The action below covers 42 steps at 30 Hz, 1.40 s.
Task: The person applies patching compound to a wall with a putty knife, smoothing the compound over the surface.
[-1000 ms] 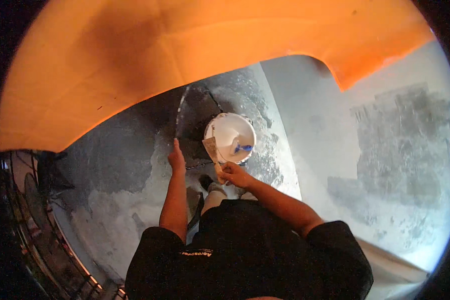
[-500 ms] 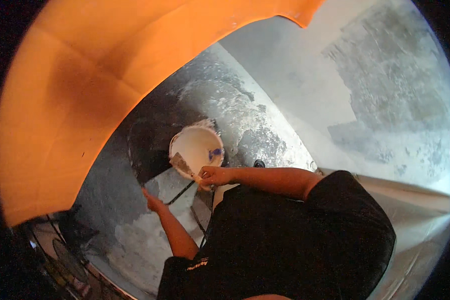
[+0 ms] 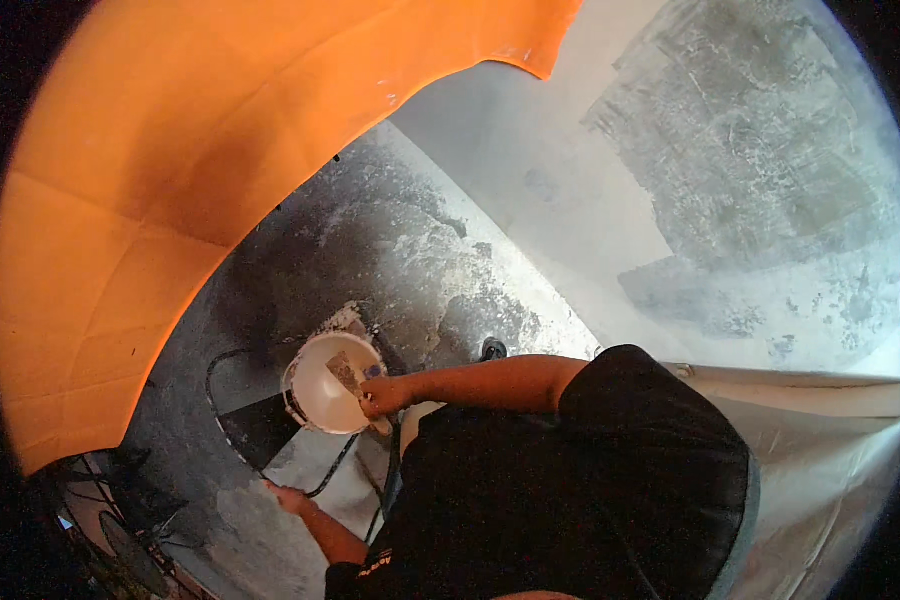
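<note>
Head view, and from where I stand the person's black T-shirt (image 3: 580, 480) comes first, the right arm bent across in front of it. The right hand (image 3: 384, 394) has its grip clamped round the pale handle of a scraper (image 3: 344, 372), the flat blade reaching over the mouth of a white bucket. I'd judge that scraper light and rather stiff, perhaps slick where wet stuff smears it; the handle close behind the blade looks the surest hold, with fingers clear of the edge.

Lower and to the left, the left hand (image 3: 290, 499) has its grip closed on a dark cord (image 3: 335, 472), which bows out in a loose loop beside the bucket. It looks springy and light, best pinched along its length; what it belongs to I can't tell.

Just past the hands, the bucket (image 3: 288, 388) stands on the blotchy floor (image 3: 400, 235), pale inside. It would likely be heavy if well filled, so I'd take it by the rim on both sides. How deep the filling goes, I can't make out.

Farther off rises a pale wall (image 3: 530, 190) with a rough grey patch (image 3: 750, 150).
</note>
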Tool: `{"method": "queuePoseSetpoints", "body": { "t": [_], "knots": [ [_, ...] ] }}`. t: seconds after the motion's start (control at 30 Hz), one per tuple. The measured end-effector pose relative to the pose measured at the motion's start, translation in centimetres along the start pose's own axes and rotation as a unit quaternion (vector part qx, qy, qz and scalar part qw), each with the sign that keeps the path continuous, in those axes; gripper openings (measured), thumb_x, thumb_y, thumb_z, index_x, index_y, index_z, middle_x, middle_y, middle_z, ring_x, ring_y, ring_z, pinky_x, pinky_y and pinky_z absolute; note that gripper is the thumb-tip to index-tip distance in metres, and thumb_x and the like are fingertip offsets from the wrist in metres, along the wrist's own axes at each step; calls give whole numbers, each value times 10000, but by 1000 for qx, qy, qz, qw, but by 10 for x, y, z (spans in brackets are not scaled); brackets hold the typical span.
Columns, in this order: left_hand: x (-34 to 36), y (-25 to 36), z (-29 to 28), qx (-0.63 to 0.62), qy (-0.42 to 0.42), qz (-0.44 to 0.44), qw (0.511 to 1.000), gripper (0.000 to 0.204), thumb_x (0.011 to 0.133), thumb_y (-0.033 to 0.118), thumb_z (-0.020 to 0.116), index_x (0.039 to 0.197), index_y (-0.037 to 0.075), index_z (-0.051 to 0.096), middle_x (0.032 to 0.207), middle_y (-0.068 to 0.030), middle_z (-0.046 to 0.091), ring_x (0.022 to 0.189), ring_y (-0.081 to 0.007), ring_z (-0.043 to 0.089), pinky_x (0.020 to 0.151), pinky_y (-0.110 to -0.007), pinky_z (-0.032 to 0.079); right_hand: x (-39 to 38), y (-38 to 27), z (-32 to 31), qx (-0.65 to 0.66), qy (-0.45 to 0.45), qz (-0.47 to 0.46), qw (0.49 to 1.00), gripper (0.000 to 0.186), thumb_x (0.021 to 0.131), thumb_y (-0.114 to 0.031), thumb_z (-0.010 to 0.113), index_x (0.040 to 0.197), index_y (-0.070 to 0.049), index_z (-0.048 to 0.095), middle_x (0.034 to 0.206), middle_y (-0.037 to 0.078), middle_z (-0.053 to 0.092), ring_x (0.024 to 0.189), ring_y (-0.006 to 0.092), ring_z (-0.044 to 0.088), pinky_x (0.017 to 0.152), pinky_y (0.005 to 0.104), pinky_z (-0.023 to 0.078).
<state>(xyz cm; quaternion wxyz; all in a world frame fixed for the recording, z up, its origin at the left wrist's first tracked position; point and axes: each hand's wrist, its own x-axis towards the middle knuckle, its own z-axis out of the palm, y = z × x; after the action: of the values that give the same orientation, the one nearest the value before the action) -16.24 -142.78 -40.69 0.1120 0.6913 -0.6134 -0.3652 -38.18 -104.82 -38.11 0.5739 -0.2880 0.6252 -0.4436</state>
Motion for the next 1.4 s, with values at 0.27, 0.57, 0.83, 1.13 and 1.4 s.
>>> {"method": "queuePoseSetpoints", "body": {
  "t": [0.27,0.57,0.83,1.13,1.4],
  "knots": [
    [-26,-14,1,111,160,28,980,1020,766,829,446,1153,-109,551,1087,-290,596,973,-414,598,832,-540,488,-164,-24,-26,264,25,-111,958,290,970,-285,482,1089,-20,489,864,129,646,707,208,659,620,356,537],
    [-334,30,166,-54,84,321,942,528,851,393,716,1072,-28,487,933,-170,558,749,-310,571,641,-407,508,-416,50,-104,197,279,-8,940,289,913,-289,586,1005,-16,570,858,94,633,648,160,587,589,338,488],
    [-618,161,267,-162,-458,471,736,187,901,206,654,951,46,572,901,-55,590,770,-159,572,707,-296,480,-563,89,-140,-53,693,40,718,488,922,-169,611,1373,-84,443,680,51,612,565,130,566,557,309,479],
    [-737,192,329,-71,-615,516,592,368,972,288,563,716,31,502,582,-13,427,561,-94,439,519,-310,368,-586,32,-144,-47,758,-125,639,467,960,-80,534,1418,-94,441,738,-20,507,568,60,451,536,219,412],
    [-802,305,396,-134,-814,360,436,240,967,221,579,823,47,497,672,6,471,624,-77,449,560,-258,393,-609,-11,-203,-49,854,-53,515,490,930,-3,503,1407,-111,471,779,91,589,613,142,480,612,269,444]
  ]
}}
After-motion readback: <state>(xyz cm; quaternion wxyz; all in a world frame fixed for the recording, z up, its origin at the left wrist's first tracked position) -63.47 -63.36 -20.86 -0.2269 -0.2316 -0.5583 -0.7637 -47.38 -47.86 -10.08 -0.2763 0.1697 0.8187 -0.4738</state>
